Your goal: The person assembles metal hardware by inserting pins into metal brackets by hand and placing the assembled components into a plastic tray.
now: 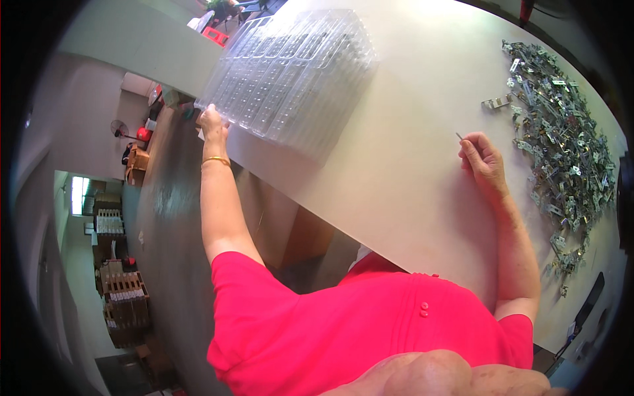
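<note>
A tall stack of clear plastic trays (290,86) with moulded compartments stands on the table's far left side. My left hand (212,124) reaches out to its near left corner, fingers closed on the edge of a tray; how many layers it grips I cannot make out. My right hand (484,162) is over the table on the right, pinching a small thin metal piece (459,136) between thumb and fingertips. Beyond that hand, to the right, lies a large heap of small metal parts (568,152). One bracket-like metal part (496,102) lies apart, left of the heap.
The pale table (403,191) has its edge running diagonally just in front of me. Brown boxes (307,241) stand beneath it. Off to the left are a fan (119,129) and stacked goods (124,297). A dark flat strip (590,300) lies at the right.
</note>
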### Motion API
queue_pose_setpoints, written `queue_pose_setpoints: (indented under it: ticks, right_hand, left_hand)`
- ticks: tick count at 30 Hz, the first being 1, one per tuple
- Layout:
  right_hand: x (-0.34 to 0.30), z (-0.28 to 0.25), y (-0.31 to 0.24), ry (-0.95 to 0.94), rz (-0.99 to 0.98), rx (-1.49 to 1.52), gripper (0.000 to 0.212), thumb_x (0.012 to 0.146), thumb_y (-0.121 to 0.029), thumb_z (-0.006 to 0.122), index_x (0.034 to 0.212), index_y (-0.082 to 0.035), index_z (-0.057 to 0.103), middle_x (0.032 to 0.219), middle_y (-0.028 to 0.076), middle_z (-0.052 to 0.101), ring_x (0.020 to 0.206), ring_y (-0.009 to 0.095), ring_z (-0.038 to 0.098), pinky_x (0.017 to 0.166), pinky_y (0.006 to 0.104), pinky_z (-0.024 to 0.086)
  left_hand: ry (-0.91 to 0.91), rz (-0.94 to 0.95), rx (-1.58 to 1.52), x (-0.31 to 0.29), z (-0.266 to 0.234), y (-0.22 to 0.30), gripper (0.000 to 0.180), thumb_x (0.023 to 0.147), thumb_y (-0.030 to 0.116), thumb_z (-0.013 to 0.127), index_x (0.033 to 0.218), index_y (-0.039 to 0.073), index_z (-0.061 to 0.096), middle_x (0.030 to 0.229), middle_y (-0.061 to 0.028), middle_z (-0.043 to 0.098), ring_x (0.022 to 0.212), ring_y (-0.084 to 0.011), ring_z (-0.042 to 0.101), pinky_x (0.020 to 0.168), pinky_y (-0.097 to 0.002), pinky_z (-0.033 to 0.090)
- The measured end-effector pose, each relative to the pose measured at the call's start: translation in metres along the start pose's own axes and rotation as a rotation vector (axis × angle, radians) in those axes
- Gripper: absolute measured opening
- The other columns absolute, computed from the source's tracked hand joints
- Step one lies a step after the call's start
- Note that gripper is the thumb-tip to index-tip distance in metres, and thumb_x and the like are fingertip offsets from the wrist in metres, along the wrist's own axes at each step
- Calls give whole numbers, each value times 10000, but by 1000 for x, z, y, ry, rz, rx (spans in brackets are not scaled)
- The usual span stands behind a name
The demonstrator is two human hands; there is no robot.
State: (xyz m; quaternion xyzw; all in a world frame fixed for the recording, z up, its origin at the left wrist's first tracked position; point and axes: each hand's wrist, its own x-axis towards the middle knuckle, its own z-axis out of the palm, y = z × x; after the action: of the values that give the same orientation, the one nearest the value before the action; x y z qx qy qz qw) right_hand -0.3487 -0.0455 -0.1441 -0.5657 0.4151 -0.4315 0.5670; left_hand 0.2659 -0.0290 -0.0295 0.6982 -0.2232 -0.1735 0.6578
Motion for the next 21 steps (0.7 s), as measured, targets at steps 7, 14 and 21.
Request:
queue_pose_setpoints:
  ticks: [7,14,21]
  right_hand:
    - [0,-1,-4,-15,16,9,110,1000,-182,585,992,-75,608,748,-15,596,607,47,539,508,202,433]
    - [0,-1,-7,-13,24,14,114,1001,-182,583,981,-72,607,746,-16,593,606,45,536,507,203,434]
    - [0,-1,-6,-19,11,-2,118,997,-184,589,965,-71,602,744,-16,591,603,45,536,509,204,437]
  left_hand:
    - [34,11,93,7,-1,-4,240,909,239,437,847,35,549,818,-66,488,724,-198,516,576,-386,438]
    - [80,28,-16,16,1,-11,191,872,183,482,799,13,530,811,-80,506,707,-201,528,589,-386,454]
    - [201,97,67,29,3,-15,196,838,118,457,821,-56,546,845,-105,545,717,-223,565,618,-369,469]
